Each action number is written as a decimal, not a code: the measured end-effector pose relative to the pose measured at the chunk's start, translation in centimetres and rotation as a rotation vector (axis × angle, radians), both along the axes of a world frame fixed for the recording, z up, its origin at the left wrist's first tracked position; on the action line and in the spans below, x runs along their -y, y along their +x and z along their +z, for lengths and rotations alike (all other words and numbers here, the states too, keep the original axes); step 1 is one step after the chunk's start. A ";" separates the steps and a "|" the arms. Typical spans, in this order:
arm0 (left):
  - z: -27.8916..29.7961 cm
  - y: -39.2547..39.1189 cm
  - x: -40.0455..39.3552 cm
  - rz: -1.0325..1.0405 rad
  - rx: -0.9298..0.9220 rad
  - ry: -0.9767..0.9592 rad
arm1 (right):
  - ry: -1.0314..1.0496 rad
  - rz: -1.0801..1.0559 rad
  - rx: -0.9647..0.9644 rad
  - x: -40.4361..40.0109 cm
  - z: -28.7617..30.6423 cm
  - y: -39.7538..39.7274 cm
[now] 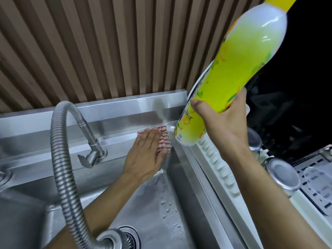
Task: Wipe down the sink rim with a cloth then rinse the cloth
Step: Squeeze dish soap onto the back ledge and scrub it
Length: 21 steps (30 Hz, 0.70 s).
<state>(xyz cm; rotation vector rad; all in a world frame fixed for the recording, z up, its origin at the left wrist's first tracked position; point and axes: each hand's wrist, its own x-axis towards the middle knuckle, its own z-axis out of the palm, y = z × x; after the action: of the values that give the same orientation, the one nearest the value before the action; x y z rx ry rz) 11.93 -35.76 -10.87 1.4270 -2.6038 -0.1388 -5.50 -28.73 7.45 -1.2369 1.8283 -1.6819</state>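
1. Cloth [164, 140]: red-and-white striped, folded, lying on the sink rim [125, 133] at the back right corner of the basin [143, 209], partly under the left hand.
2. Left hand [143, 157]: flat, fingers straight and together, palm pressed down on the cloth; grip not closed, nothing clasped. Forearm reaches in across the basin from the lower left.
3. Right hand [222, 123]: grip wrapped around the lower part of a bottle [239, 69], thumb on the near side.
4. Bottle: yellow-green, fruit-print label, tilted with its cap end up toward the top right, base end low, just beside the cloth and above the right edge of the rim. Lifted clear of the rim.
5. Tap [89, 141]: stands on the back rim left of the left hand, with a lever handle at its base.
6. Hose [61, 159]: ribbed metal, arcs from the tap over and down to the lower centre of the view, head [109, 238] near the drain [129, 236].
7. Water drops [168, 207] on the basin floor by its right wall.
8. White rack [221, 173] runs along the right edge of the sink; round metal lids [282, 175] beside it, further right.
9. Slatted wall [89, 51] behind the sink.
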 end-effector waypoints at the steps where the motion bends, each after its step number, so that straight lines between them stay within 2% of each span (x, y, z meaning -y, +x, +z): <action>1: 0.0 -1.2 0.3 -0.014 -0.014 0.006 | 0.006 0.012 0.005 0.1 0.0 0.1; 7: 0.3 -4.2 1.6 -0.156 -0.052 0.014 | 0.030 0.060 -0.019 0.2 -1.3 0.6; 12: 0.0 -2.4 0.2 0.037 0.136 0.000 | 0.103 0.103 -0.042 0.0 -2.6 0.9; 15: 0.5 -2.7 -0.6 0.128 0.172 0.023 | 0.103 0.113 -0.037 0.0 -2.4 0.6; 19: 0.6 -3.5 0.6 -0.077 0.039 -0.015 | 0.024 0.109 -0.018 0.1 -1.3 0.5; 21: -0.1 -2.7 1.6 -0.185 -0.044 -0.118 | -0.023 0.104 -0.007 0.2 -0.5 0.5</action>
<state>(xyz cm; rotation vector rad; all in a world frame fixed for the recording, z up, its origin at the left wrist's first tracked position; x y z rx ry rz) 9.26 -37.38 -10.98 1.1311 -2.6556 -0.0382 -5.03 -28.92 6.96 -1.3252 1.7222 -1.6486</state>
